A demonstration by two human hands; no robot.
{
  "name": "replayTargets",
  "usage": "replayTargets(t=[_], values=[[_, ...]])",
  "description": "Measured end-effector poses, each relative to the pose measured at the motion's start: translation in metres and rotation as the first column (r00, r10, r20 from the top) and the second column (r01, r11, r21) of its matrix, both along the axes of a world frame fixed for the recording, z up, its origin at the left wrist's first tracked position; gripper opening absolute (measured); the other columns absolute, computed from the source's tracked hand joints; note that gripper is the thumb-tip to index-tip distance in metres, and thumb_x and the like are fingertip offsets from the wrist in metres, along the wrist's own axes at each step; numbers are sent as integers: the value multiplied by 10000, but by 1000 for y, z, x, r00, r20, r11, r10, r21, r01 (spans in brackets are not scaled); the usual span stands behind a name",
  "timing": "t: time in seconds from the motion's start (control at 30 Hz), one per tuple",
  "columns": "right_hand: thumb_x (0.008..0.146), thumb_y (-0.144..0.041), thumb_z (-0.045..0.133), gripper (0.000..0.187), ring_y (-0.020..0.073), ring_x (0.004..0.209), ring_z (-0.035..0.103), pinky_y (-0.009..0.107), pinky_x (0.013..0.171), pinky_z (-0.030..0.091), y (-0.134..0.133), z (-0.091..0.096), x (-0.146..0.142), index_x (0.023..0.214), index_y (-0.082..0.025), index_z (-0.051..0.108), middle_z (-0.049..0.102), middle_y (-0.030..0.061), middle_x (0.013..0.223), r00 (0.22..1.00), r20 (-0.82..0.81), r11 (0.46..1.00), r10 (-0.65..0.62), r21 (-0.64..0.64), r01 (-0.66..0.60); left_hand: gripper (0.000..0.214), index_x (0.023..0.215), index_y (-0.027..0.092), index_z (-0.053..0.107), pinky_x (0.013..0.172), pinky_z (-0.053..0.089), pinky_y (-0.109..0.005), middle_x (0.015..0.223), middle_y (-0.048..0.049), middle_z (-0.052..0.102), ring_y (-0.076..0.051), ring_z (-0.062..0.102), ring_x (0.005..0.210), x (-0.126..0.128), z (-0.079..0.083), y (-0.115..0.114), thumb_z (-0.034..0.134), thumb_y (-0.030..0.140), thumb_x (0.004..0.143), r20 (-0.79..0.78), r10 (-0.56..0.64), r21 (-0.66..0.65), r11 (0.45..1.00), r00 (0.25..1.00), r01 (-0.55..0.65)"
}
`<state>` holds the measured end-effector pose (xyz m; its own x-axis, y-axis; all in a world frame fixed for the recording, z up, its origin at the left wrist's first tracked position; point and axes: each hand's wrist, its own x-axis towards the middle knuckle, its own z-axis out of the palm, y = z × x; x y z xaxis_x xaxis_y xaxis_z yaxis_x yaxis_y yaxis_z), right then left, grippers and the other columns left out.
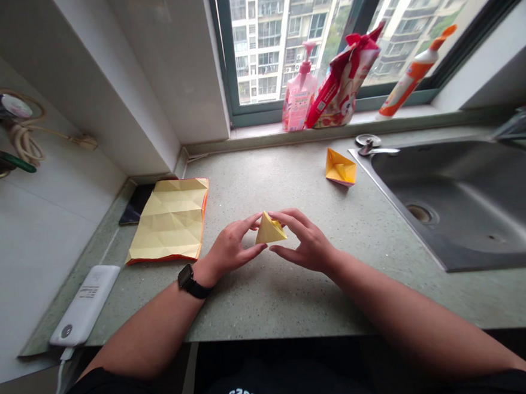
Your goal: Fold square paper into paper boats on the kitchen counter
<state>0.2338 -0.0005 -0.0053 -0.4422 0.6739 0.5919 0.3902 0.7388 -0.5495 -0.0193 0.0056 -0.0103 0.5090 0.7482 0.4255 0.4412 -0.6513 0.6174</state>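
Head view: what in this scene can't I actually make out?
All in the head view:
Folded yellow paper: far side, hidden by its near face.
Dark flat object: right part, covered by the creased sheet.
Power bank: printed lines, too small to read.
Smartwatch: display, too dark and small.
Sink: right end, cut off by the picture's right edge.
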Motion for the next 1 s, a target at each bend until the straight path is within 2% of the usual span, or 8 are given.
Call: replayTargets(t=[0.1, 0.23, 0.47, 0.73, 0.9, 1.0], values=[[977, -310, 754, 738, 307, 1202, 715, 526, 1021, 669, -2, -2, -4, 1636, -343, 423, 596, 133, 1425, 997, -74, 999, 31, 13, -30, 718, 1643, 280, 476, 1082, 602, -441, 1323, -95, 773, -265, 765, 1187, 1, -1, 0, 780, 313, 993, 15, -20, -11, 1000, 1000, 20], [988, -280, 749, 717, 271, 1130, 754, 507, 1005, 686, -3, -5, -7, 1623, -331, 419, 550, 139, 1452, 991, -132, 1000, 26, -13, -28, 704, 1647, 270, 465, 1076, 607, -433, 1313, -95, 776, -254, 771, 1172, 3, -1, -1, 759, 323, 1010, 38, -44, -5, 999, 998, 44], [984, -234, 711, 648, 296, 1197, 755, 515, 1030, 675, -3, -6, -9, 1573, -316, 453, 605, 131, 1407, 990, -140, 997, 20, -67, -30, 675, 1626, 267, 492, 1059, 619, -425, 1315, -96, 783, -254, 779, 1164, 5, 0, -1, 761, 340, 1011, 74, -41, -38, 998, 996, 44], [967, -133, 630, 684, 282, 1166, 769, 527, 1037, 661, -2, -10, -11, 1593, -316, 424, 623, 140, 1414, 988, -157, 998, -2, -64, -8, 733, 1665, 261, 442, 1102, 587, -428, 1375, -102, 765, -267, 760, 1218, 3, 2, -1, 705, 221, 982, 108, -47, -109, 992, 993, 59], [964, -117, 582, 529, 276, 1175, 743, 486, 984, 673, 0, -8, -11, 1456, -307, 552, 641, 121, 1361, 979, -204, 997, -18, -81, 1, 669, 1638, 262, 460, 1149, 526, -450, 1426, -118, 749, -299, 706, 1327, 2, 2, 0, 645, 194, 999, 233, -71, -228, 965, 970, 126], [989, -149, 579, 395, 245, 1072, 741, 428, 898, 673, 3, -6, -8, 1349, -306, 619, 664, 97, 1279, 979, -199, 993, -50, -117, 27, 532, 1577, 264, 519, 1082, 542, -428, 1393, -114, 763, -278, 734, 1233, 2, 0, 1, 590, 233, 1051, 338, -76, -333, 923, 938, 195]])
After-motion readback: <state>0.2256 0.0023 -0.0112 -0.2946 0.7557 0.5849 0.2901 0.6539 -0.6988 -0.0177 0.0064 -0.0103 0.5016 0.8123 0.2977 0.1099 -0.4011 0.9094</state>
